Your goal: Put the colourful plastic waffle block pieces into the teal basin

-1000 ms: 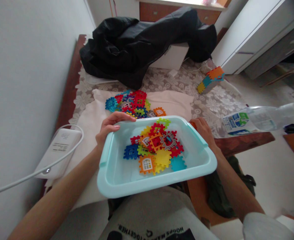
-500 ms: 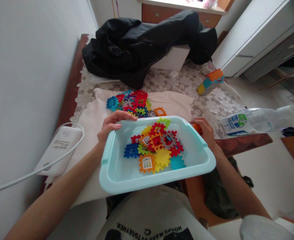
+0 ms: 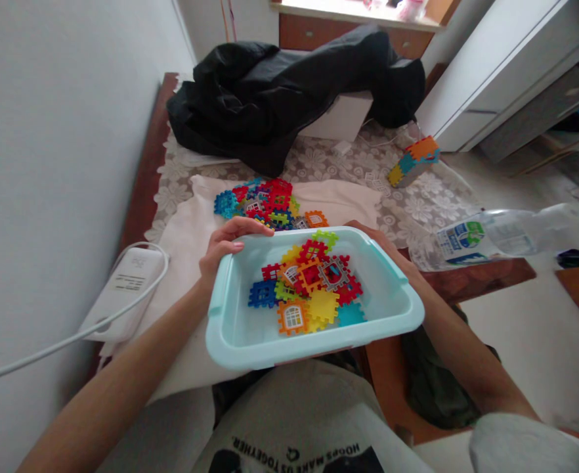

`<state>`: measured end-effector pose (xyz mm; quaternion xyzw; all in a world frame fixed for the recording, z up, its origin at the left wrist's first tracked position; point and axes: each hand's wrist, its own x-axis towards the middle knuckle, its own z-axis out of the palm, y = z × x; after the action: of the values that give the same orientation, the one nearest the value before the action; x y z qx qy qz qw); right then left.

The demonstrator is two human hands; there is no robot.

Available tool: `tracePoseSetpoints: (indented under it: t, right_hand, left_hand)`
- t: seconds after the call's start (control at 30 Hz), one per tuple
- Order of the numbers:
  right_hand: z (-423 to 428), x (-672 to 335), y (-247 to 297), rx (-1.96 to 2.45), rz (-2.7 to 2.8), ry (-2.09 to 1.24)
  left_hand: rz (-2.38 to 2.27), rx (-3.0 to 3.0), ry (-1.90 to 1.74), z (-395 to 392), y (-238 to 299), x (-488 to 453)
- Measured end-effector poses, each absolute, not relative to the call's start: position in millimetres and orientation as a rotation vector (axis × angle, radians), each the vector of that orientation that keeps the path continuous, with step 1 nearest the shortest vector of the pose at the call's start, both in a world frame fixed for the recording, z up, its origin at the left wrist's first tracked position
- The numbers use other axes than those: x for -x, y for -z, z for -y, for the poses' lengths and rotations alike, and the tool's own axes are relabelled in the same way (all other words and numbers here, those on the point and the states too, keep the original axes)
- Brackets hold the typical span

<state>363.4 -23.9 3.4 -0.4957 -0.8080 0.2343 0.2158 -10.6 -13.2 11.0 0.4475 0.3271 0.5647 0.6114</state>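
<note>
One pale-blue basin — between the hands, left one gripping it.

Both forearms extended forward, left hand curled, right hand partly hidden

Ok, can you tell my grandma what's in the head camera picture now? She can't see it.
A person's left hand grips a pale blue tub of colourful toy tiles; the right hand is partly hidden behind its right side. Beyond, a heap of tiles lies on pale cloth, with a black sheet farther back.
</note>
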Motion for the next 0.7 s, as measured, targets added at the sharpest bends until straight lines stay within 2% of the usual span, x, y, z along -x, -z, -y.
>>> tracePoseSetpoints:
  t: [0.27,0.5,0.7]
  right_hand:
    - [-28.0,-334.9,-2.1,1.079,2.499,-0.680]
    - [-65.4,-292.0,23.7,1.072,2.540,-0.440]
    - [-61.5,-291.9,31.5,1.148,2.493,-0.442]
  left_hand:
    - [-0.759,-1.032,-1.305,13.7,-11.3,11.7]
    - [-0.800,-1.021,-1.279,16.1,-15.4,12.0]
    - [-0.836,-1.000,-1.239,16.1,-13.4,14.4]
